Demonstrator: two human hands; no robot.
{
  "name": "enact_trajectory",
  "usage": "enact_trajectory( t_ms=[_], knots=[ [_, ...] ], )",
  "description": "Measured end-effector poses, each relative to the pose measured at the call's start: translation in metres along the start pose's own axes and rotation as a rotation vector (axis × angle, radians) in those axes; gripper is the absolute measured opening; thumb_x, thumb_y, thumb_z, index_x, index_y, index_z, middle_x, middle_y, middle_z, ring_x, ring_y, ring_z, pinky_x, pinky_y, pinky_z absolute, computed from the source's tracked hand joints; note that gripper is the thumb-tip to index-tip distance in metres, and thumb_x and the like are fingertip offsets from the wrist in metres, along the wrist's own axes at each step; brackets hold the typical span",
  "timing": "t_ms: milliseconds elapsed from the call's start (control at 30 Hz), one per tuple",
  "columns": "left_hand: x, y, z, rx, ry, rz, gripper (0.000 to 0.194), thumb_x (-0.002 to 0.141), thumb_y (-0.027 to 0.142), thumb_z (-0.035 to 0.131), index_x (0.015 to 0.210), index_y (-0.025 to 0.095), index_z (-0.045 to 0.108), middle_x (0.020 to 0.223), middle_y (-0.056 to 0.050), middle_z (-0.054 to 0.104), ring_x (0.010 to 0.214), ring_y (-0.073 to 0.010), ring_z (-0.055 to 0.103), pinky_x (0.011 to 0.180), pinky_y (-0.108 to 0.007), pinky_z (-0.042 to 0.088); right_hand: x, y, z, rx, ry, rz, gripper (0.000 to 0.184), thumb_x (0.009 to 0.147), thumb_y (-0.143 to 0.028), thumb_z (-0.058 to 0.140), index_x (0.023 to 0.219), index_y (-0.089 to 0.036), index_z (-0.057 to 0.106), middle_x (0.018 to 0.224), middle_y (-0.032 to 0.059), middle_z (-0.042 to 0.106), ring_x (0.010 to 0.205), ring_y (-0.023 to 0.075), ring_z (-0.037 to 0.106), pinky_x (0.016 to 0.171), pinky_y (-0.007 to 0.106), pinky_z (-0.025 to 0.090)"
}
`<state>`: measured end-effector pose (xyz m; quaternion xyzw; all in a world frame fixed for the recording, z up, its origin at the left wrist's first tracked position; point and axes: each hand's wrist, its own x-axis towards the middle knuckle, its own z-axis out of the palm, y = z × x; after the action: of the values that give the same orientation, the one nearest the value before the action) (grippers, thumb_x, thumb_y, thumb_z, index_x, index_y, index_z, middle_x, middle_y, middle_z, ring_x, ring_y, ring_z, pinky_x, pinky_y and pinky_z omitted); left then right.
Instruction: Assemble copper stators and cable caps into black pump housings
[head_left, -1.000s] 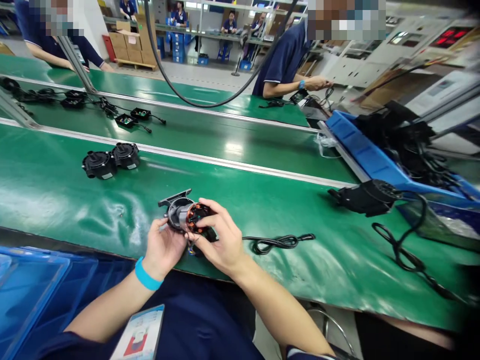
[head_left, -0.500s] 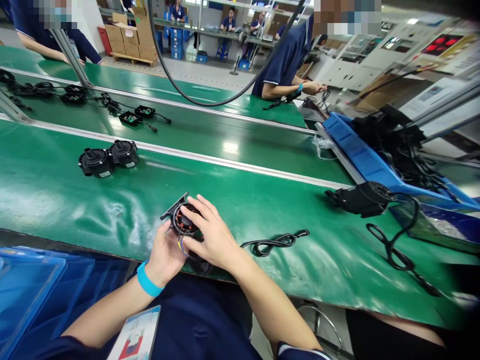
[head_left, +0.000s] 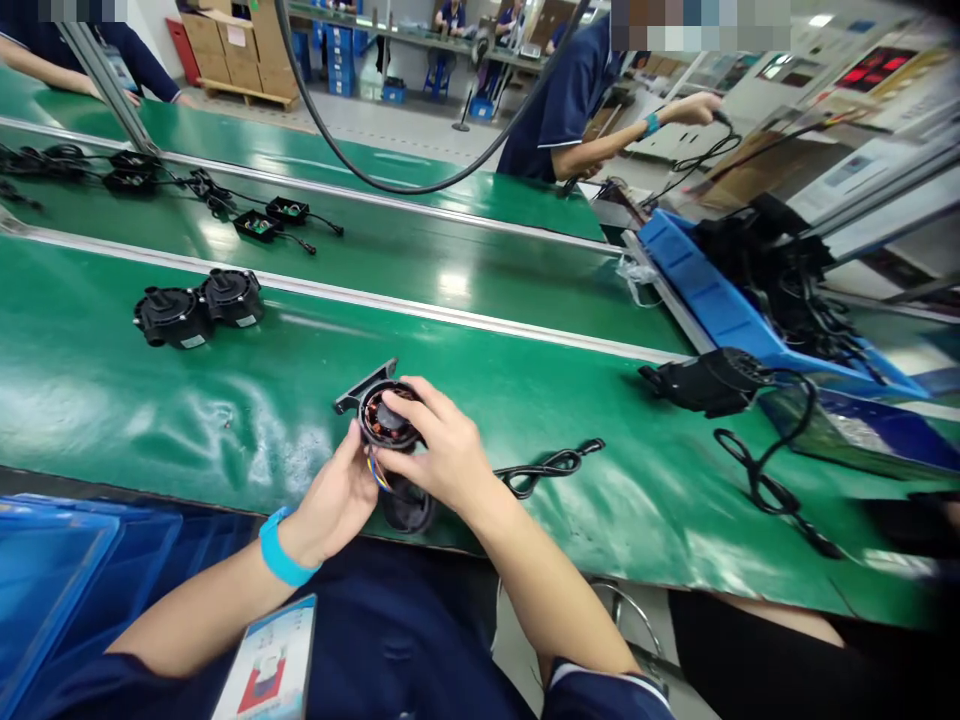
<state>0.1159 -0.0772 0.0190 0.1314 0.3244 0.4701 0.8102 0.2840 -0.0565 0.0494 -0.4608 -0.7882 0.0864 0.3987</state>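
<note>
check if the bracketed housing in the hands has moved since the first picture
Yes: judged against the pair of round black units on the green table, the bracketed housing has shifted slightly rightward, away from them.

Bracket [head_left: 367, 386]: dark grey
Coils [head_left: 377, 428]: copper-orange amid black
Thin wires [head_left: 378, 471]: blue and yellow among them
Near cable [head_left: 551, 463]: plain black
Paired units [head_left: 180, 318], left: black, white labels
Bench [head_left: 525, 400]: green, whitish glare streaks
Rails [head_left: 420, 313]: silver
Bin [head_left: 697, 285], right: blue, black contents
Crates [head_left: 52, 570], near left: blue
Near wristband [head_left: 285, 550]: turquoise
Near shirt [head_left: 405, 620]: navy, white-striped sleeve edge
Badge [head_left: 266, 665]: white, pale blue, red patch
Cartons [head_left: 236, 45], far left: brown
Display [head_left: 874, 68], far right: red on black
</note>
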Motion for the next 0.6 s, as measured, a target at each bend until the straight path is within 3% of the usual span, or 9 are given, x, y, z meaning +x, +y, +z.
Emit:
enact_trajectory(
  t_ms=[100, 200, 267, 367, 433, 533, 600],
  knots=[
    [-0.003, -0.006, -0.01, 0.113, -0.009, -0.099, 0.04, 0.093, 0.039, 0.073, 0.13, 0.027, 0.065, 0.119, -0.007, 0.073, 0.106, -0.0191, 0.072, 0.089, -0.027, 0.06, -0.006, 0.02, 0.016, 0.038, -0.123, 0.143, 0.057, 0.084, -0.042, 0.082, 0.134, -0.02, 0.067, 0.145, 0.0162, 0.058, 0.133, 0.0278, 0.061, 0.113, 0.042, 0.053],
    [-0.011, -0.004, -0.029, 0.395, -0.021, -0.064, 0.065, 0.084, 0.035, 0.082, 0.142, 0.03, 0.053, 0.117, -0.007, 0.068, 0.102, -0.0212, 0.071, 0.086, -0.032, 0.06, -0.012, 0.024, 0.021, 0.051, -0.149, 0.119, 0.06, 0.083, -0.043, 0.083, 0.136, -0.021, 0.065, 0.148, 0.0159, 0.055, 0.138, 0.0273, 0.057, 0.116, 0.042, 0.05],
    [-0.011, 0.004, -0.039, 0.665, 0.061, 0.192, 0.084, 0.076, 0.034, 0.088, 0.149, 0.032, 0.045, 0.117, -0.006, 0.062, 0.098, -0.0205, 0.068, 0.087, -0.034, 0.059, -0.013, 0.021, 0.021, 0.051, -0.132, 0.111, 0.06, 0.084, -0.043, 0.083, 0.137, -0.022, 0.064, 0.147, 0.0157, 0.055, 0.138, 0.0271, 0.056, 0.116, 0.041, 0.05],
    [-0.002, 0.019, -0.041, 1.071, 0.18, 0.706, 0.102, 0.064, 0.034, 0.095, 0.152, 0.033, 0.044, 0.135, -0.01, 0.052, 0.125, -0.0285, 0.057, 0.108, -0.043, 0.05, -0.011, 0.017, 0.021, 0.07, -0.128, 0.136, 0.059, 0.086, -0.042, 0.082, 0.138, -0.02, 0.063, 0.147, 0.0161, 0.055, 0.137, 0.0267, 0.056, 0.117, 0.041, 0.049],
    [0.008, 0.026, -0.033, 1.207, 0.109, 0.872, 0.094, 0.063, 0.034, 0.096, 0.147, 0.032, 0.053, 0.147, -0.011, 0.049, 0.142, -0.0341, 0.043, 0.122, -0.048, 0.037, -0.008, 0.012, 0.016, 0.11, -0.159, 0.137, 0.058, 0.087, -0.037, 0.079, 0.14, -0.02, 0.061, 0.15, 0.0165, 0.052, 0.139, 0.027, 0.054, 0.118, 0.043, 0.048],
    [0.022, 0.03, -0.016, 1.152, -0.025, 0.876, 0.067, 0.07, 0.035, 0.093, 0.132, 0.031, 0.067, 0.138, -0.01, 0.062, 0.143, -0.0358, 0.047, 0.124, -0.051, 0.033, -0.013, -0.003, -0.007, 0.214, -0.108, 0.178, 0.061, 0.089, -0.03, 0.074, 0.146, -0.022, 0.055, 0.155, 0.015, 0.046, 0.145, 0.0276, 0.046, 0.12, 0.047, 0.044],
    [0.028, 0.029, -0.008, 1.108, -0.04, 0.877, 0.052, 0.072, 0.036, 0.091, 0.121, 0.031, 0.074, 0.126, -0.009, 0.069, 0.139, -0.0366, 0.05, 0.123, -0.053, 0.034, -0.03, -0.018, -0.024, 0.393, -0.076, 0.239, 0.044, 0.091, -0.032, 0.072, 0.134, -0.025, 0.066, 0.135, 0.012, 0.062, 0.129, 0.0258, 0.059, 0.112, 0.045, 0.051]
  ],
)
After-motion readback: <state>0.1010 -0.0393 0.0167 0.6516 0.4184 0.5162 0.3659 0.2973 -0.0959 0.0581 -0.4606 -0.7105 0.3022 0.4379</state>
